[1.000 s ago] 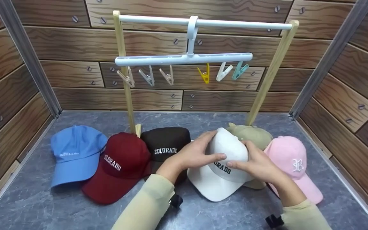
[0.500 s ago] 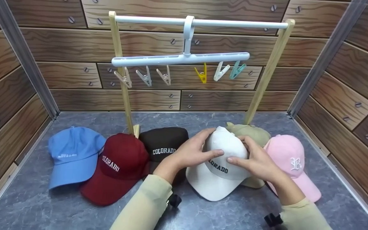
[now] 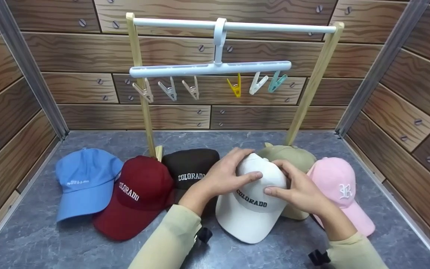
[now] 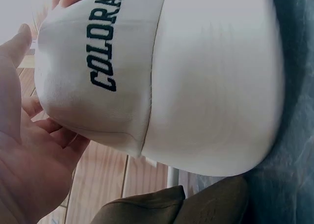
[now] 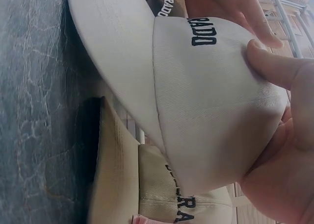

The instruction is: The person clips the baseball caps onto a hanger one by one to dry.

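Observation:
A white baseball cap (image 3: pixel 246 222) with dark COLORADO lettering is held by both hands at its crown, its brim facing the person. The left hand (image 3: pixel 222 179) grips the crown's left side, thumb in front and fingers behind. On the other side, the right hand (image 3: pixel 301 189) holds it with its thumb on the front. In the left wrist view, the white cap's brim (image 4: pixel 216 82) is close over the grey tabletop. Beside it are a black cap (image 3: pixel 196 162) on the left and a khaki cap (image 3: pixel 295 157), partly hidden behind it, on the right.
A pink cap (image 3: pixel 334 181) lies at the right; maroon (image 3: pixel 144 179) and blue caps (image 3: pixel 88 168) lie at the left. Behind them, a wood-legged rack with a white rail (image 3: pixel 282 27) carries a pale hanger (image 3: pixel 181 70) with several clips, one yellow (image 3: pixel 236 86). Wood-patterned walls enclose the table.
The white cap has turned and shifted slightly left and toward the person, so its whole COLORADO lettering shows now. Both hands have kept hold of it throughout.

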The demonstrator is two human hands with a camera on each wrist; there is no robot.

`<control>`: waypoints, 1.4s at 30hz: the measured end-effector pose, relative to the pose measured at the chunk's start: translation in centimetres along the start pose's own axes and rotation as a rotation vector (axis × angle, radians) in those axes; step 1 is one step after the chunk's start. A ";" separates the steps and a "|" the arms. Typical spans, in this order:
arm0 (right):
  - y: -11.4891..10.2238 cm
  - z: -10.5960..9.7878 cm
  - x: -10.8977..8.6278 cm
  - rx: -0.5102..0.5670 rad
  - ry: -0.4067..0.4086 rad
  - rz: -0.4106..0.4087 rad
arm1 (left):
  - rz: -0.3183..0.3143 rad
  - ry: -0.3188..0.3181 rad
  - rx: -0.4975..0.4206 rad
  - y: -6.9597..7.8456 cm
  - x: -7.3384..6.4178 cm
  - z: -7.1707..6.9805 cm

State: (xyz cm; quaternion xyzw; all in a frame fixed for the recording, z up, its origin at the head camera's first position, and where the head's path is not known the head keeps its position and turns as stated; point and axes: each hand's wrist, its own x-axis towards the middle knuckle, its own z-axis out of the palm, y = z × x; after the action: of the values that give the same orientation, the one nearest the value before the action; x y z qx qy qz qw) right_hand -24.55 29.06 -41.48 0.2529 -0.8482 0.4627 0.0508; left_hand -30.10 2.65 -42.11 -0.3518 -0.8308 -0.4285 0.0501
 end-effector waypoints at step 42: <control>0.9 0.9 2.1 0.334 -0.234 0.180 | -0.199 -0.154 -0.389 -1.2 -1.5 -2.8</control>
State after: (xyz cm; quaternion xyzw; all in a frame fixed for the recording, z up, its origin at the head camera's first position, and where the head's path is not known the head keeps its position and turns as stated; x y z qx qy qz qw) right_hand -26.65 27.91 -41.96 0.2328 -0.7790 0.5669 -0.1322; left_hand -30.35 -0.74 -41.72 -0.3028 -0.7645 -0.5552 -0.1247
